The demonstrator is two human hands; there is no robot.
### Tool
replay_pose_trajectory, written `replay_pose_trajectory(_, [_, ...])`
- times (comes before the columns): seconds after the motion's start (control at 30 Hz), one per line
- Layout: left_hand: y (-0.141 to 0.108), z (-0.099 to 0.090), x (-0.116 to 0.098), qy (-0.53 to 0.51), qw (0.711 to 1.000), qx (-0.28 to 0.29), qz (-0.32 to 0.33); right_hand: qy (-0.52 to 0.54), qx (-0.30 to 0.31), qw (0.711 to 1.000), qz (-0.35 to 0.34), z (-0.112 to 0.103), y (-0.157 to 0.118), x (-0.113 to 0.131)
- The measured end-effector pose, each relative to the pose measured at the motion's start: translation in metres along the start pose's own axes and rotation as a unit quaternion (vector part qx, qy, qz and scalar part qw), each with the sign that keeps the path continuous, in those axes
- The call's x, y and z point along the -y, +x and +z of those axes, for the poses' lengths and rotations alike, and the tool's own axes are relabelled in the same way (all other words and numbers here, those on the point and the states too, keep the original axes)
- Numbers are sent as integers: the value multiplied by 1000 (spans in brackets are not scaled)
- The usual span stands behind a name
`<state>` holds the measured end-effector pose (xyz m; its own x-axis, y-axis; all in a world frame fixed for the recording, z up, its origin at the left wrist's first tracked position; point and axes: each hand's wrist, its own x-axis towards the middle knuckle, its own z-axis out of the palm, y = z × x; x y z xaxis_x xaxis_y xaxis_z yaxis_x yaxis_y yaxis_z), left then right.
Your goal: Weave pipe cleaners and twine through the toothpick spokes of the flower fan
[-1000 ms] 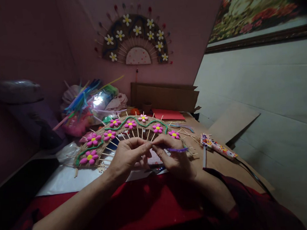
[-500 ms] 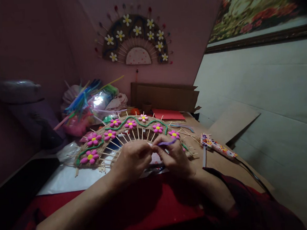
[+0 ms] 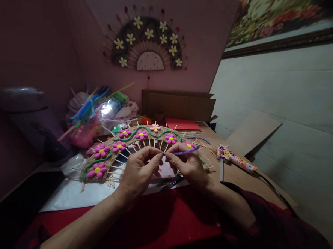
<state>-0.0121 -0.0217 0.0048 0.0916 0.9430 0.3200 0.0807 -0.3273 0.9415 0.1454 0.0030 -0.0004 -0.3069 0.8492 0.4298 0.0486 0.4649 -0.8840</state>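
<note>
A purple pipe cleaner (image 3: 186, 152) is pinched between the fingertips of both hands, its free end pointing right. My left hand (image 3: 139, 169) grips one end of it with thumb and forefinger. My right hand (image 3: 187, 166) pinches it close beside the left fingertips. Behind and below the hands lies a fan-shaped craft piece (image 3: 135, 136) of woven twine on thin sticks. Pink flowers (image 3: 98, 170) with yellow centres and a wavy green strip decorate it. The hands hide part of its middle and right side.
A patterned glue gun (image 3: 236, 158) with a cord lies at the right. Colourful pipe cleaners (image 3: 90, 104) and plastic bags are heaped at the back left. Cardboard (image 3: 179, 105) and red paper (image 3: 182, 124) lie behind. A similar fan with white flowers (image 3: 149, 33) hangs on the wall.
My left hand has turned so its fingers show more openly, and both hands' fingertips have risen slightly. The purple pipe cleaner's free end now reaches further right.
</note>
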Motion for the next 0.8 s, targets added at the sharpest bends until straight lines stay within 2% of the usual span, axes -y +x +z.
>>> replay_pose_trajectory(0.13, [1, -2, 1, 147, 987, 6, 69, 1, -15, 1000, 17, 0, 0, -2])
replay_pose_trajectory(0.23, [2, -2, 3, 282, 945, 23, 162, -32, -14, 999, 21, 1, 0, -3])
replay_pose_trajectory(0.3, [2, -1, 4, 328, 922, 33, 205, -42, -2, 999, 30, 2, 0, -3])
replay_pose_trajectory(0.33, [2, -1, 5, 329, 920, 31, 211, -33, 3, 999, 37, 3, 0, -2])
replay_pose_trajectory(0.4, [1, 0, 6, 285, 941, 16, 181, 14, 5, 999, 50, 3, 1, -1])
replay_pose_trajectory(0.47, [0, 1, 6, 189, 975, -7, 116, 80, -6, 995, 57, 4, 2, -1])
replay_pose_trajectory(0.53, [0, 3, 6, 79, 996, -15, 50, 130, -16, 989, 61, 5, 4, -1])
replay_pose_trajectory(0.63, [-1, 6, 5, -13, 1000, -22, 4, 166, -10, 984, 65, 6, 5, -1])
replay_pose_trajectory(0.8, [-1, 5, 4, 7, 1000, -24, 17, 121, 3, 991, 57, 4, 3, 4])
